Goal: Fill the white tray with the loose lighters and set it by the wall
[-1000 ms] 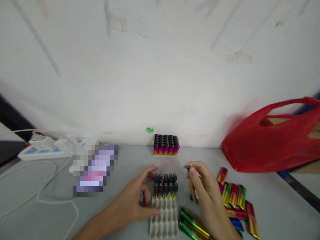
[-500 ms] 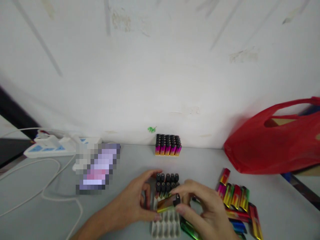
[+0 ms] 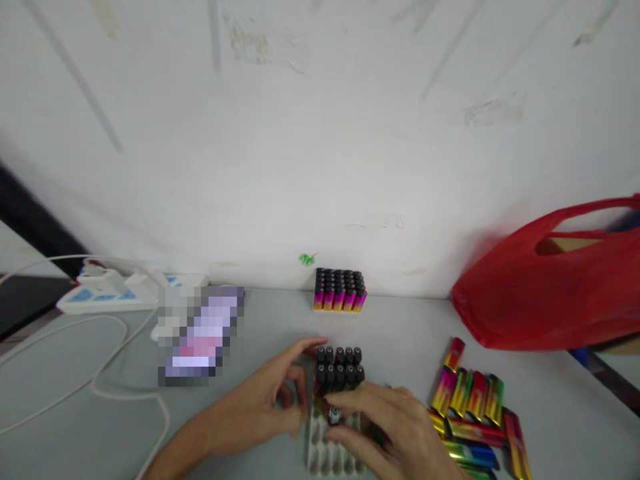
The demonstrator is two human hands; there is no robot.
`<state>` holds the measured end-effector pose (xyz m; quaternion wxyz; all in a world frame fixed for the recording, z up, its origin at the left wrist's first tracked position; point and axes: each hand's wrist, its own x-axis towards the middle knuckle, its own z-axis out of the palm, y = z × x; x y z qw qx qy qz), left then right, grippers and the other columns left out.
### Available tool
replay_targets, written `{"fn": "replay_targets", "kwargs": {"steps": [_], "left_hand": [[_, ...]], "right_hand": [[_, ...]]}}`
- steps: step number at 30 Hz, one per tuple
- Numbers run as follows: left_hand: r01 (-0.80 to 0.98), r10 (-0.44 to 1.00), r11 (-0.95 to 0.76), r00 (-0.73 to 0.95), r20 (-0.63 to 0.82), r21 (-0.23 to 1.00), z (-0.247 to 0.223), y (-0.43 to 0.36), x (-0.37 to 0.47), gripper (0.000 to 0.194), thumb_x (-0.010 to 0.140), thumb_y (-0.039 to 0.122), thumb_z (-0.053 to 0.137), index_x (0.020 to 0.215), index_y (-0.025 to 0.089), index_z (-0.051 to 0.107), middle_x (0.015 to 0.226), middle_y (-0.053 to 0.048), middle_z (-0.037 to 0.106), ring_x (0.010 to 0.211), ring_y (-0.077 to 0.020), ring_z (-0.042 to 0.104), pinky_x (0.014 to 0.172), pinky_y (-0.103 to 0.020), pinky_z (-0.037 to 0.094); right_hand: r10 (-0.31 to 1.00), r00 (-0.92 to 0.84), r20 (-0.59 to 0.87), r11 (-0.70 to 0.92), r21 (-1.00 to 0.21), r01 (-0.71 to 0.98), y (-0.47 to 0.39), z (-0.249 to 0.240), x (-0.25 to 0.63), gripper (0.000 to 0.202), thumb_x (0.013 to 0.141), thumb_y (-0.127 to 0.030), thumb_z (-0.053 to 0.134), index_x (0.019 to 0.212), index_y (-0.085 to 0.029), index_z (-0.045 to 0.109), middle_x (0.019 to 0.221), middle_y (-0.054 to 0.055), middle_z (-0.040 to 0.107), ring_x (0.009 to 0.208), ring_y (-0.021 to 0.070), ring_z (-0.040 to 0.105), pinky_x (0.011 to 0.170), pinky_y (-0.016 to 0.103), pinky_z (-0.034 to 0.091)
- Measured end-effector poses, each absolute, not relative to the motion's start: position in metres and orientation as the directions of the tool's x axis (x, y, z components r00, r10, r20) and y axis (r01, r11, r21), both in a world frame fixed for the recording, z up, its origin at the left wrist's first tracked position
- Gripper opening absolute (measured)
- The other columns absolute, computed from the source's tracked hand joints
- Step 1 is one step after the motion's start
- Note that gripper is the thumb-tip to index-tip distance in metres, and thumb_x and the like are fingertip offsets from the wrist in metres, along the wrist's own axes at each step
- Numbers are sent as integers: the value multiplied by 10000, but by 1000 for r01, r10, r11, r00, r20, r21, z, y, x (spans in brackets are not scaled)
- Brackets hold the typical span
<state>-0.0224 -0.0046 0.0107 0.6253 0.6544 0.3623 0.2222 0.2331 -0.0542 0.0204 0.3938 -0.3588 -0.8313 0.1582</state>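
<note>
Now upright instead of tilted, the lighter (image 3: 334, 415) pinched in the right hand (image 3: 385, 427) enters the white tray (image 3: 330, 453), which the left hand (image 3: 270, 407) steadies with curled fingers; two rows stand filled, loose lighters (image 3: 470, 400) remain.

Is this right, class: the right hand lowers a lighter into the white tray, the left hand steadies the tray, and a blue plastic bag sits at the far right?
Not quite. The head view shows the plastic bag is red, not blue. The rest holds: the right hand lowers a lighter into the white tray, steadied by the left hand.
</note>
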Motion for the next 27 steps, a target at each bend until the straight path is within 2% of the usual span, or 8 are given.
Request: {"fn": "replay_targets", "kwargs": {"steps": [4, 7, 11, 13, 16, 19, 23, 27], "left_hand": [[132, 738, 158, 643, -206, 979, 12, -4, -18, 773, 916, 218, 748, 1618, 291, 431, 1006, -7, 733, 871, -219, 719, 727, -308, 601], [119, 752, 169, 626, -206, 978, 10, -3, -15, 727, 902, 195, 720, 1580, 272, 470, 959, 2, 721, 837, -207, 711, 694, -294, 613], [143, 761, 157, 613, -212, 977, 8, -2, -14, 666, 943, 269, 730, 1561, 255, 483, 959, -8, 723, 806, -204, 711, 668, -294, 621], [143, 766, 155, 608, -210, 978, 7, -2, -14, 672, 949, 300, 745, 1565, 255, 481, 963, -10, 724, 795, -200, 711, 658, -289, 616], [121, 775, 156, 600, -197, 980, 6, -4, -14, 782, 911, 250, 749, 1621, 280, 421, 933, 12, 706, 782, -195, 705, 659, -289, 611], [110, 781, 160, 594, -194, 981, 4, -4, -15, 848, 883, 205, 742, 1648, 294, 387, 918, 19, 690, 805, -206, 706, 671, -301, 614], [128, 781, 172, 587, -214, 977, 2, -3, -15, 830, 870, 210, 754, 1627, 272, 419, 941, -2, 704, 785, -210, 706, 662, -308, 617], [154, 774, 167, 592, -226, 974, 3, -1, -14, 852, 824, 159, 724, 1617, 266, 431, 978, -15, 723, 788, -214, 719, 653, -301, 605]], "right_hand": [[720, -436, 540, 694, -554, 461, -54, 19, 233, 327, 1122, -550, 594, 1205, -269, 738, 907, 0, 857, 694, 189, 821, 626, 298, 521], [727, -444, 524, 687, -548, 477, -54, 17, 233, 320, 1127, -544, 585, 1215, -274, 732, 915, -3, 854, 714, 193, 825, 641, 298, 535], [721, -416, 554, 691, -540, 480, -54, 11, 232, 327, 1142, -480, 594, 1406, -295, 651, 932, -14, 856, 703, 166, 813, 647, 270, 549], [725, -411, 553, 689, -563, 457, -54, 9, 231, 381, 1151, -435, 589, 1506, -299, 576, 911, -25, 849, 616, 134, 769, 611, 250, 539], [755, -421, 502, 653, -638, 409, -55, 11, 230, 440, 1124, -372, 637, 1547, -308, 536, 959, -24, 857, 574, 115, 726, 600, 236, 539], [808, -380, 450, 582, -711, 394, -57, 17, 232, 397, 1079, -303, 682, 1469, -306, 611, 965, -15, 853, 584, 122, 691, 603, 242, 530], [908, -207, 364, 419, -810, 410, -59, 27, 238, 182, 1091, -319, 628, 1235, -257, 721, 791, -13, 743, 582, 140, 620, 564, 258, 461], [970, -69, 235, 235, -811, 535, -46, 39, 254, 164, 1074, -350, 598, 1077, -238, 718, 701, -27, 630, 587, 169, 570, 555, 285, 395]]}}
